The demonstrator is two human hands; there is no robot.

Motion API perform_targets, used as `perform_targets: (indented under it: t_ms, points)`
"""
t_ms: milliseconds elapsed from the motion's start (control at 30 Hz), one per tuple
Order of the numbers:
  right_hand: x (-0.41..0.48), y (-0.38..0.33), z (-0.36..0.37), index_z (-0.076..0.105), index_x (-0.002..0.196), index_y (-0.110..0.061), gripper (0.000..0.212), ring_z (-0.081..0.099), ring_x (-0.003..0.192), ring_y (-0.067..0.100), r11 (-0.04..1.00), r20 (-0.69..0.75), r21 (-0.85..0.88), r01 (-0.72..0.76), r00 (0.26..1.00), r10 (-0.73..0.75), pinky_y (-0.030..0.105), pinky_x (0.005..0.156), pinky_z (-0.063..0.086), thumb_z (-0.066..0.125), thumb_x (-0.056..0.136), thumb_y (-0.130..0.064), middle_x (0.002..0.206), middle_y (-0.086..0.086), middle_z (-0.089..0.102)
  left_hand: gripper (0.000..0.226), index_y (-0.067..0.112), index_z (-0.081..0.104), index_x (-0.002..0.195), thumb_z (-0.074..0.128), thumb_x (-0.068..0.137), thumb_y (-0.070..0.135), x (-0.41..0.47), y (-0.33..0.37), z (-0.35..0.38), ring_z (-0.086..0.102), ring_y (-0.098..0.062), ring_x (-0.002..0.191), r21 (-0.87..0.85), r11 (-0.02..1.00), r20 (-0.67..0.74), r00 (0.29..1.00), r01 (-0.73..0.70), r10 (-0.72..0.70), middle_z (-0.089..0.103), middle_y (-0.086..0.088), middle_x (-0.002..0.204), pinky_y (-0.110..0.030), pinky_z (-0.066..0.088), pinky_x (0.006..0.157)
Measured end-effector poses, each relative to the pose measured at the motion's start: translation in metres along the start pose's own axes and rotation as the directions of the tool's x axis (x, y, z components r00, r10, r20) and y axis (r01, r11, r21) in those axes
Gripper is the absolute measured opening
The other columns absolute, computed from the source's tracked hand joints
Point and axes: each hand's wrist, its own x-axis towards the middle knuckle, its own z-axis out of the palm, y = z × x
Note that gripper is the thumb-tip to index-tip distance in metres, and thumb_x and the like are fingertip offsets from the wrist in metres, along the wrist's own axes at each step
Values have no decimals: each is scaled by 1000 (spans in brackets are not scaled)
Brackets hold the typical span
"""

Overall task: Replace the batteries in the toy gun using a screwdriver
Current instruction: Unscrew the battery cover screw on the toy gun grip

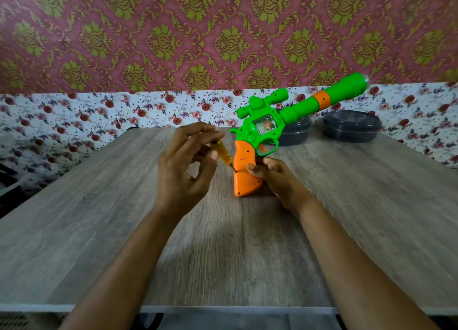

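The toy gun (270, 129) stands butt-down on the wooden surface (99, 218), its orange grip clamped in the right hand (275, 176). The left hand (183, 166) pinches a yellow screwdriver (221, 152), tip against the grip.

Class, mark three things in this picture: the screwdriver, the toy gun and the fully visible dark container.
screwdriver (222, 152), head view, on its yellow handle.
toy gun (244, 183), head view, on its orange grip.
dark container (352, 119), head view, on its lid.
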Motion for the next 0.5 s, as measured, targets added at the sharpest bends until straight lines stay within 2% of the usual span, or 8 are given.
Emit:
perform_targets:
  t_ms: [100,200,300,400,500]
  points:
    - [1,0,0,60,115,-11,26,62,93,17,1000,-9,2,-7,1000,7,40,90,50,56,89,-12,103,6,66,24,13,60,112,56,89,10,0,0,-2,67,-6,73,-21,999,-20,999,31,-32,62,2,100,-29,58,64]
    - [0,0,0,57,120,-6,32,62,94,18,1000,-14,7,-11,1000,11,45,92,49,56,89,-12,103,7,65,19,14,58,98,68,82,20,0,0,-1,63,-3,66,-33,996,-43,995,88,-90,61,17,91,-22,53,58]
    - [-1,0,0,57,121,-7,32,61,100,22,1000,-8,3,-8,1000,8,49,94,48,56,89,-13,109,10,64,28,12,49,86,72,76,25,-1,2,0,59,-4,66,-82,991,-43,993,102,-106,58,14,89,-16,48,57]
    - [-1,0,-1,59,119,-10,30,61,101,23,1000,-6,-5,-7,1000,7,49,95,47,57,89,-14,109,11,65,27,25,44,88,69,79,21,-1,3,2,63,-6,66,-132,984,-51,990,121,-129,62,14,88,-18,50,58]
    - [0,1,-1,61,114,-12,26,61,100,22,1000,-16,-8,-8,1000,8,50,97,46,58,88,-14,107,10,66,17,28,55,96,65,84,24,1,2,1,63,-5,64,-101,988,-42,992,117,-122,62,12,87,-24,53,57]
